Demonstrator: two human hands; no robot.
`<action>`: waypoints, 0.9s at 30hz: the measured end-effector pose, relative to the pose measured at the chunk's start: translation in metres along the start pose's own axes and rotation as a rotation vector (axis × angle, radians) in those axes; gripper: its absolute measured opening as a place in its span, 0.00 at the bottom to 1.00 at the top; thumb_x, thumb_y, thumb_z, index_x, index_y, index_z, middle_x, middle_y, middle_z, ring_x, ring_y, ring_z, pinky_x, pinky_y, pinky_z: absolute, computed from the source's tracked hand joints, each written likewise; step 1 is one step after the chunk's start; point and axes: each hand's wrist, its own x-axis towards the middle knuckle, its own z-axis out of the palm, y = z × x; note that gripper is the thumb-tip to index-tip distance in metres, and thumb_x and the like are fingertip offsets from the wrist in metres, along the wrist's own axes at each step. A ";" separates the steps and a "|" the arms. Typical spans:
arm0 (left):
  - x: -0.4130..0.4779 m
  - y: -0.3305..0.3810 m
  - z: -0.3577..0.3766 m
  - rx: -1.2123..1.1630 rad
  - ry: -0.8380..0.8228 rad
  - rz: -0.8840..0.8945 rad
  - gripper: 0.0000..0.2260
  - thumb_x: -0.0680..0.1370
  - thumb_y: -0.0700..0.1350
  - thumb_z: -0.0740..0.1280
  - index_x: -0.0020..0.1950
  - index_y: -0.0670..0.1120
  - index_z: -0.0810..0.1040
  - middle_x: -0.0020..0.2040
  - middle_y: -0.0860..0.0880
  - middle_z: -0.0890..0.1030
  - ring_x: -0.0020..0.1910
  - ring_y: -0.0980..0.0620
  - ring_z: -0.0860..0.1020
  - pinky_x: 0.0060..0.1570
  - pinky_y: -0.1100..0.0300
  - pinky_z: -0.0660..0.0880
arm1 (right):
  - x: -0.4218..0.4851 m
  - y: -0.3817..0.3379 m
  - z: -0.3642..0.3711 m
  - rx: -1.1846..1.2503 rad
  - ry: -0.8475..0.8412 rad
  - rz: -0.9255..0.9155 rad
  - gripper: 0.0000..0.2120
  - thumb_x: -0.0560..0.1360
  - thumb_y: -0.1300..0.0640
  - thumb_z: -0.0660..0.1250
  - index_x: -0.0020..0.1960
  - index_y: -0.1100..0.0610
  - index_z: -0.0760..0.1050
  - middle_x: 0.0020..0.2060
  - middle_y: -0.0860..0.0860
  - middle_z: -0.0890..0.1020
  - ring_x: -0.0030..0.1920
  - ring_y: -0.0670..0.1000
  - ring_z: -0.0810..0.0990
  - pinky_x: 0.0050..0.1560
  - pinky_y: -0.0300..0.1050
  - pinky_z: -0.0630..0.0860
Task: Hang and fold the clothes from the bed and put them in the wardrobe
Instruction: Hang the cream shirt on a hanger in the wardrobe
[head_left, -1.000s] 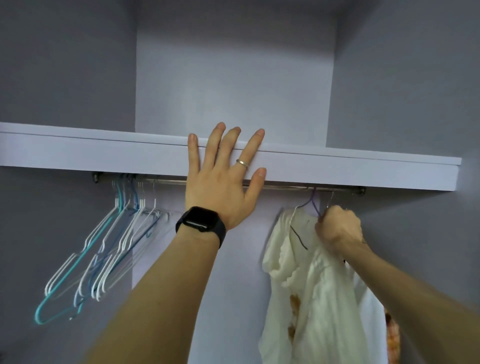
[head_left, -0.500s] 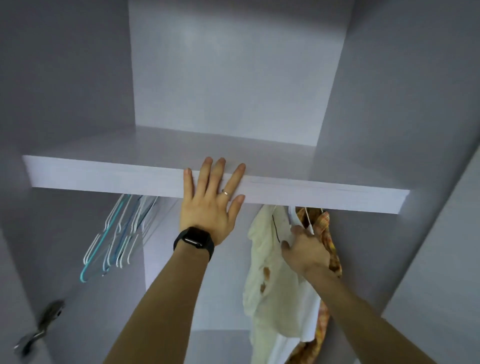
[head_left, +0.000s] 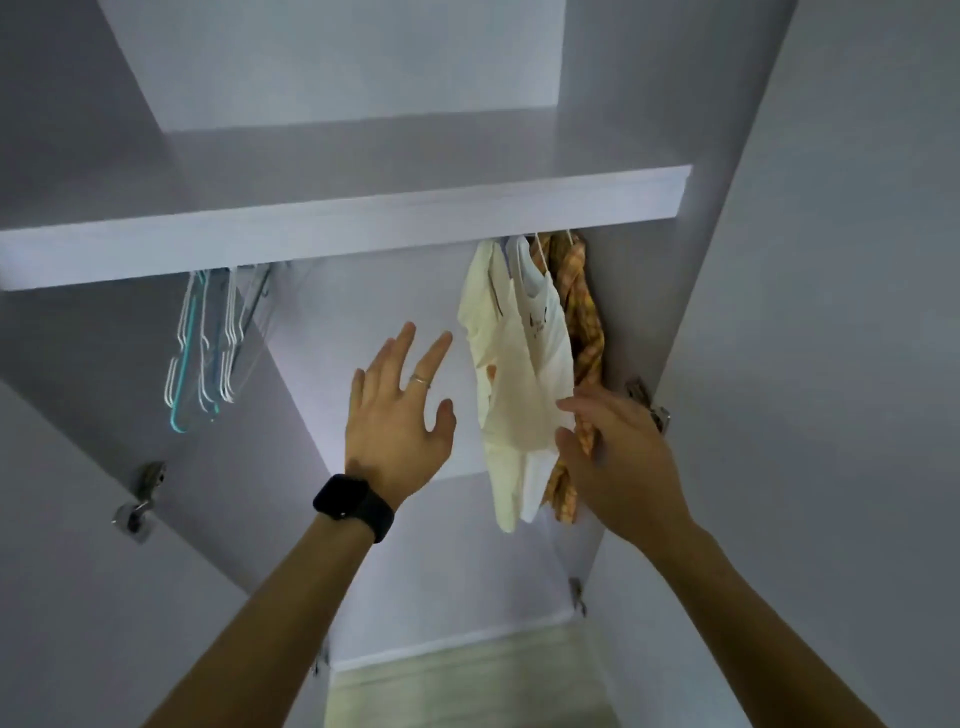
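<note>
Three garments hang under the wardrobe shelf (head_left: 363, 228), at about one o'clock in the view: a cream shirt (head_left: 498, 374), a white shirt (head_left: 545, 332) just beside it, and an orange plaid garment (head_left: 584, 312) nearest the side wall (head_left: 623, 322). The right hand (head_left: 618, 457), at five o'clock of the shirts, has its fingers (head_left: 576, 405) straight and slightly apart at their lower edge, blurred, gripping nothing. The left hand (head_left: 400, 415), at nine o'clock of them, is raised with its fingers spread, touching nothing; it wears a ring (head_left: 420, 381) and a black watch (head_left: 353, 501). Empty hangers (head_left: 208, 343) hang at ten o'clock.
</note>
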 end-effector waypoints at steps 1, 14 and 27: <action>-0.017 0.004 0.013 -0.024 -0.061 -0.003 0.29 0.78 0.50 0.65 0.79 0.54 0.63 0.80 0.46 0.60 0.77 0.41 0.62 0.70 0.33 0.64 | -0.016 0.005 0.000 0.010 -0.032 0.048 0.12 0.76 0.57 0.73 0.60 0.55 0.82 0.61 0.51 0.82 0.63 0.51 0.77 0.65 0.45 0.70; -0.115 0.051 0.131 -0.291 -0.781 0.443 0.26 0.79 0.47 0.65 0.77 0.52 0.66 0.73 0.49 0.72 0.72 0.47 0.68 0.70 0.47 0.66 | -0.224 0.015 -0.015 -0.240 -0.020 0.731 0.13 0.77 0.55 0.72 0.61 0.52 0.82 0.64 0.49 0.81 0.65 0.55 0.77 0.62 0.46 0.72; -0.276 0.197 0.114 -0.513 -1.132 1.210 0.23 0.80 0.49 0.64 0.75 0.54 0.69 0.69 0.53 0.75 0.66 0.49 0.74 0.66 0.53 0.70 | -0.458 -0.135 -0.048 -0.488 0.469 1.539 0.13 0.76 0.56 0.72 0.60 0.52 0.82 0.62 0.48 0.82 0.62 0.55 0.78 0.63 0.48 0.74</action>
